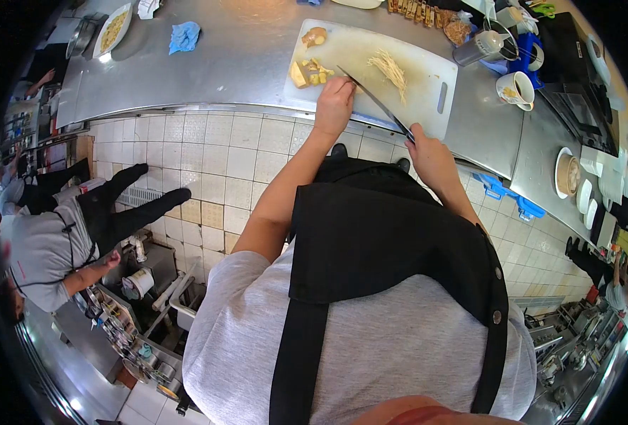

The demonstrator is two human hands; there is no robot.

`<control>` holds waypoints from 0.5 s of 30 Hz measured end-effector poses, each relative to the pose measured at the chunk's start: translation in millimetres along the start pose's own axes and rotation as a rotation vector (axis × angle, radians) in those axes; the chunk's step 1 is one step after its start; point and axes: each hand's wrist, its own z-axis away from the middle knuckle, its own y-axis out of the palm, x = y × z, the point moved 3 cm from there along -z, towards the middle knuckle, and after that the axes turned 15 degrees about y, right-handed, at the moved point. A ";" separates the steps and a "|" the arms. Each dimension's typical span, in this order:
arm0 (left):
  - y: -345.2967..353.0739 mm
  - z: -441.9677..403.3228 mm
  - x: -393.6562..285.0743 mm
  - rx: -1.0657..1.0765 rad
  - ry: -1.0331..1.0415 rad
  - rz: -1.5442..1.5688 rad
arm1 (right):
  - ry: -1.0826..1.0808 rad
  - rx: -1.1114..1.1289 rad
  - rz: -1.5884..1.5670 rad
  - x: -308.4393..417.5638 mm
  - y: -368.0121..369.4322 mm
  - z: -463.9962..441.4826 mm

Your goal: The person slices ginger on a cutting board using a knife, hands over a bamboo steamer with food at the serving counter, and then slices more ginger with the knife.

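Note:
My right hand [427,154] is closed round the handle of a kitchen knife [381,106], whose long blade slants up and left over the near side of a white cutting board [427,65]. My left hand [336,106] has its fingers curled together against the blade near the tip; whether a scrap of food is between them is hidden. Beyond it lie cut yellow pieces [319,73], which look like ginger, and a larger trimmed block [298,74]. An unpeeled, knobbly piece [315,37] rests at the far left corner. Pale thin shreds [388,69] form a pile in the middle of the board.
A blue cloth [184,37] and an oval dish of food [113,30] stand left on the steel counter [250,49]. To the right are a clear jug [478,48] and a white cup [515,91]. Another person [52,244] stands behind at left.

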 end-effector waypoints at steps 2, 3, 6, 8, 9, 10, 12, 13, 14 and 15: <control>-1.2 -1.6 -0.5 0.014 -0.013 0.010 | 0.009 0.026 0.003 -2.6 0.5 2.9; -0.9 -1.5 -0.6 0.013 -0.015 0.016 | 0.013 0.039 0.006 -4.1 0.7 3.3; -1.0 -1.5 0.8 0.002 -0.016 0.022 | 0.005 0.068 -0.015 -6.5 0.9 2.8; -0.3 -0.5 0.5 -0.004 -0.017 0.026 | -0.001 0.080 -0.009 -6.9 2.0 1.8; -0.5 -0.8 0.5 -0.007 -0.017 0.027 | -0.005 0.086 -0.006 -6.9 2.9 0.5; -0.9 -1.0 0.7 -0.008 -0.017 0.028 | -0.002 0.085 -0.002 -7.2 5.1 -1.2; -1.1 -1.4 1.8 0.003 -0.013 0.023 | 0.007 0.082 0.003 -8.0 14.1 -5.6; -1.1 -1.6 1.8 0.010 -0.009 0.024 | -0.009 0.066 -0.011 -7.3 20.2 -9.1; -1.3 -1.9 1.9 0.006 -0.004 0.027 | -0.024 0.047 -0.024 -6.7 27.1 -15.2; -1.6 -1.7 2.8 0.002 0.002 0.030 | -0.039 0.028 -0.036 -5.1 32.1 -22.3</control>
